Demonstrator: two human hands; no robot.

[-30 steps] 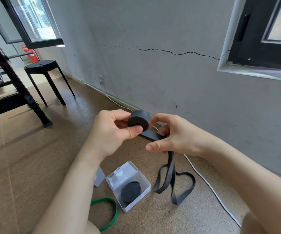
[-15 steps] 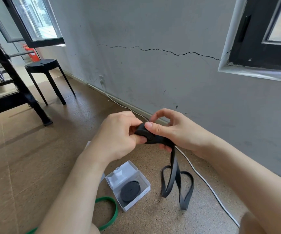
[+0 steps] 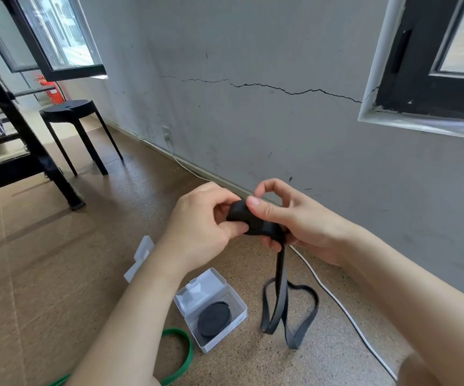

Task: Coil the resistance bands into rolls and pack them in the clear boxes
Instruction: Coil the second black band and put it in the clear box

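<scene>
A black resistance band [image 3: 256,225] is partly wound into a thick roll held between both hands above the floor. My left hand [image 3: 200,227] pinches the roll's left side. My right hand [image 3: 295,221] grips its right side, thumb on top. The loose tail [image 3: 281,302] of the band hangs down and loops on the floor. Below, an open clear box [image 3: 236,324] holds a finished black roll [image 3: 214,320]. A green band [image 3: 186,355] lies on the floor at the box's left, partly hidden by my left forearm.
Another clear box piece [image 3: 140,256] lies behind my left forearm. A white cable [image 3: 345,310] runs along the floor by the grey wall. A black stool [image 3: 72,126] and a black metal frame [image 3: 22,151] stand at the back left.
The roll has grown as more band was wound on, and both hands have closed around it. The hanging tail is shorter and its floor loops have shifted.
</scene>
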